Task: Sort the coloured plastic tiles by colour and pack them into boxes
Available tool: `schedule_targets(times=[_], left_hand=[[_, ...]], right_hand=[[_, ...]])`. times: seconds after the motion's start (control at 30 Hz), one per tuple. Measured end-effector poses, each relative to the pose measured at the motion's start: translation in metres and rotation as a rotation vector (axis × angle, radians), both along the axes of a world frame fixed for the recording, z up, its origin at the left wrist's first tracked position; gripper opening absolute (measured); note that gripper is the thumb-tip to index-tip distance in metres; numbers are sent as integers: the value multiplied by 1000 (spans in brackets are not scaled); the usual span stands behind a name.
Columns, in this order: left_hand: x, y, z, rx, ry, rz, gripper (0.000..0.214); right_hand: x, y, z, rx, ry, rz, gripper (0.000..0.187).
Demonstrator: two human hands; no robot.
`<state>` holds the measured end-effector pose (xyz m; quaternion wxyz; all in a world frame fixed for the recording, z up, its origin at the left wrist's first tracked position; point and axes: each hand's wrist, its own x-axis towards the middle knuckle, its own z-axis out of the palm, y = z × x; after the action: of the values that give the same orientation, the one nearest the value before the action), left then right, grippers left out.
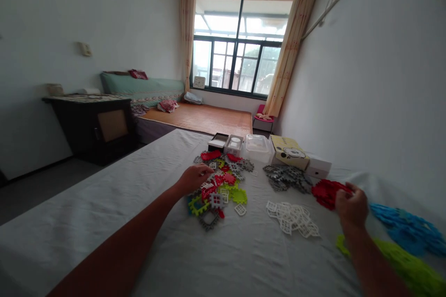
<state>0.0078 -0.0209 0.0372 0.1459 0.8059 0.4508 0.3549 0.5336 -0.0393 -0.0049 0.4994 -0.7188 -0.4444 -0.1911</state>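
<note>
My left hand (195,178) is over the near-left side of a mixed pile of plastic building pieces (228,178) in red, grey, lime green and white. Its fingers are drawn together; whatever may be between them is hidden. On the right, my right hand (352,202) is closed at the edge of a heap of red plastic pieces (326,193), thumb and fingers pinching red plastic there. White lattice window pieces (292,218) lie between the hands. Grey toothed pieces (287,177) form a heap behind them.
Blue pieces (409,227) and lime-green pieces (407,264) lie at the right, beside my forearm. Along the far edge of the cloth-covered table (139,185) stand a black box (218,142), a clear plastic container (257,144) and a yellow box (289,151). A low bed (209,118) is beyond.
</note>
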Motion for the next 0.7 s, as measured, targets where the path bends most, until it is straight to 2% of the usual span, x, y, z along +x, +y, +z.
schedule_targets(times=[0.07, 0.13, 0.23, 0.3, 0.37, 0.43, 0.57, 0.7], left_hand=[[-5, -2, 2, -36, 93, -31, 22], [-7, -6, 5, -78, 187, -103, 25], [-10, -12, 8, -105, 292, -238, 47], [-12, -15, 10, -120, 332, -310, 58], [-13, -16, 11, -141, 358, -344, 59], [-14, -15, 12, -143, 365, -316, 49], [-11, -11, 9, -73, 283, -147, 23], [-7, -11, 5, 6, 255, 26, 17]], right_hand=[[-28, 3, 3, 18, -111, 105, 44], [-59, 4, 5, 28, -247, 279, 41], [-100, 0, 5, -2, -461, 489, 37], [-119, -6, 4, -48, -560, 561, 35], [-130, -13, 3, -86, -605, 594, 33], [-137, -18, 3, -110, -612, 615, 32], [-141, -22, 3, -129, -580, 624, 32], [-142, -21, 2, -120, -563, 626, 31]])
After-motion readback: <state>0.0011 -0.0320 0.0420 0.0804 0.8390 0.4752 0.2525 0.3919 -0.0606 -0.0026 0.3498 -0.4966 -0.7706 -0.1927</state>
